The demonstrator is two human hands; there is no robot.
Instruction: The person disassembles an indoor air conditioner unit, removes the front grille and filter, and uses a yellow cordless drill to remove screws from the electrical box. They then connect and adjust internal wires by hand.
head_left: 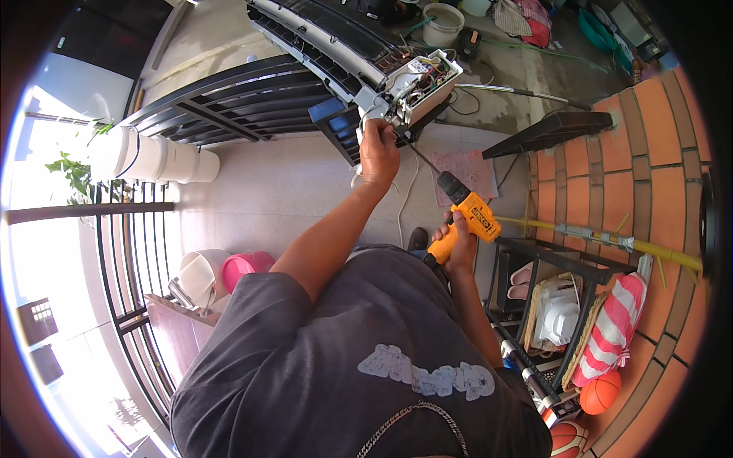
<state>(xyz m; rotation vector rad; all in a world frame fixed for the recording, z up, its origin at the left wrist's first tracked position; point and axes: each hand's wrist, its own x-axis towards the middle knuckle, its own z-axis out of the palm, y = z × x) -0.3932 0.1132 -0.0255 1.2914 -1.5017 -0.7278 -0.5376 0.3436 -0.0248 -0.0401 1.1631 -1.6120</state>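
My right hand (456, 243) is wrapped round the grip of a yellow cordless drill (475, 216) with a black chuck. A long thin bit (422, 156) runs from the chuck up to the left, and its tip ends close to my left fingers. Those fingers are pinched together on my left hand (379, 156), at the near end of an opened air conditioner unit (336, 53); what they hold is hidden. Beside them sits the unit's white electrical box (431, 90), with coloured wires exposed. A white cable (405, 195) hangs below onto the floor.
Black railings (229, 107) run behind the unit at left. White buckets (164, 155) line the left side; a pink bucket (246, 267) stands nearer. On the right are an orange brick wall (580, 153), a yellow pole (649, 249) and a black rack (527, 298). A bucket (443, 27) stands beyond.
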